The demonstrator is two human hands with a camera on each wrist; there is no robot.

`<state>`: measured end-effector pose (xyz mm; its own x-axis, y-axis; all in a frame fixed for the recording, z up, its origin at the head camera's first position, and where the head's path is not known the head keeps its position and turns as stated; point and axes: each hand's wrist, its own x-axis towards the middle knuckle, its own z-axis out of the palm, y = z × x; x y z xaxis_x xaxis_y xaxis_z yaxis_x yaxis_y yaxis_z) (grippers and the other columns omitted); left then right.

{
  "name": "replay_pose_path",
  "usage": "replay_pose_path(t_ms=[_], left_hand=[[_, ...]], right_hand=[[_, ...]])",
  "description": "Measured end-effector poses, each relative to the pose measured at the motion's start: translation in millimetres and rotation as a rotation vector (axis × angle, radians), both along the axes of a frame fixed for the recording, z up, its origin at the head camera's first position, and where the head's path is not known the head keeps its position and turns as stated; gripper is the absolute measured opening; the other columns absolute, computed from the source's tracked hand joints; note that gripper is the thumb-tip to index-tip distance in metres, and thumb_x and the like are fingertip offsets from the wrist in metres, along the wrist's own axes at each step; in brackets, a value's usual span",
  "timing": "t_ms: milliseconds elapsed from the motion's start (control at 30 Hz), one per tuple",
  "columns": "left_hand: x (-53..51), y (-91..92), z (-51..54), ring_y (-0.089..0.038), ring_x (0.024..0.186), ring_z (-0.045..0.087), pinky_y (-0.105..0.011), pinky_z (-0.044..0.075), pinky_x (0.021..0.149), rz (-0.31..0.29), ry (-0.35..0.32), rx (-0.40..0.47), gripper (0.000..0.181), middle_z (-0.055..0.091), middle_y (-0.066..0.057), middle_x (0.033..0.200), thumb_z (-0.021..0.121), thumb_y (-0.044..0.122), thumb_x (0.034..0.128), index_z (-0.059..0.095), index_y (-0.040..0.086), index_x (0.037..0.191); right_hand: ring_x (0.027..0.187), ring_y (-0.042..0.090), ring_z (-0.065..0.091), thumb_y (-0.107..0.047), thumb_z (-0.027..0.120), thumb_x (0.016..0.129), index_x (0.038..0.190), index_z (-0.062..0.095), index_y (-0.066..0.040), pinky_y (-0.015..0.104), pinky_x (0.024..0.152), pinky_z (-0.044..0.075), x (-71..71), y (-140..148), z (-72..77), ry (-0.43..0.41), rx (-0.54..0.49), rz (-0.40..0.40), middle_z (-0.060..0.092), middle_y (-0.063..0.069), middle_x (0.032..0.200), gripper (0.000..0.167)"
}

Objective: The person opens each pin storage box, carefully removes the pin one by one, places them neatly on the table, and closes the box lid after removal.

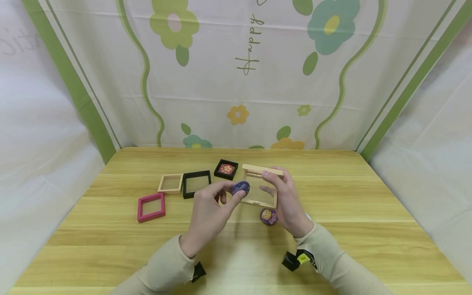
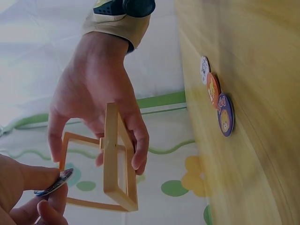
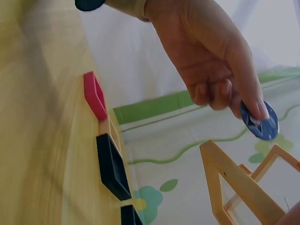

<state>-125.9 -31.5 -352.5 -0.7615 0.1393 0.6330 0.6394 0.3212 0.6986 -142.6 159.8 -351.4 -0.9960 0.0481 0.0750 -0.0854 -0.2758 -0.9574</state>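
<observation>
My left hand pinches a round dark blue badge between thumb and fingers, also seen edge-on in the left wrist view. The right hand grips a light wood-coloured display frame, whose two halves stand hinged apart with clear film in them. In the head view the badge overlaps the frame's left side; in the right wrist view the badge is just above the frame, apart from it. A purple badge with a bear lies on the table beside the right hand.
An orange badge and a white badge lie beside the purple one. To the left are a pink frame, a small light frame and a black frame. A small black frame holds a red badge.
</observation>
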Motion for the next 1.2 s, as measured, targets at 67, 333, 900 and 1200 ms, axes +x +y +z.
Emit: replay_pose_path(t_ms=[67,333,900,1200], left_hand=[[0.0,-0.4,0.5,-0.01,0.059,0.046,-0.023,0.032,0.047,-0.003,-0.011,0.004,0.015,0.063,0.009,0.078,0.08,0.015,0.0849,0.075,0.009,0.098],[0.0,-0.4,0.6,-0.011,0.058,0.047,-0.025,0.035,0.049,-0.036,-0.051,0.016,0.015,0.064,0.008,0.08,0.08,0.015,0.0852,0.074,0.01,0.098],[-1.5,0.7,-7.5,-0.013,0.06,0.05,-0.024,0.038,0.052,-0.097,-0.192,-0.008,0.012,0.064,0.009,0.078,0.079,0.012,0.086,0.074,0.012,0.097],[-10.4,-1.5,-16.2,-0.012,0.062,0.055,-0.025,0.044,0.053,-0.154,-0.409,-0.179,0.013,0.066,0.008,0.078,0.077,0.014,0.0873,0.073,0.009,0.098]], right_hand=[[0.123,0.036,0.04,-0.02,0.061,0.094,0.118,0.046,-0.005,0.052,0.101,0.038,-4.4,4.6,0.5,0.012,-0.009,-0.023,0.046,0.013,0.124,0.032],[0.125,0.039,0.039,-0.019,0.058,0.097,0.116,0.048,-0.008,0.047,0.098,0.042,-13.6,22.1,8.7,0.039,-0.065,-0.087,0.046,0.015,0.129,0.024],[0.124,0.038,0.044,-0.024,0.059,0.098,0.124,0.048,-0.009,0.045,0.098,0.043,-16.3,35.3,17.5,0.06,-0.072,-0.087,0.05,0.013,0.128,0.032],[0.125,0.039,0.043,-0.023,0.059,0.098,0.124,0.048,-0.009,0.045,0.099,0.042,-17.4,38.5,20.0,0.06,-0.079,-0.091,0.05,0.012,0.127,0.031]])
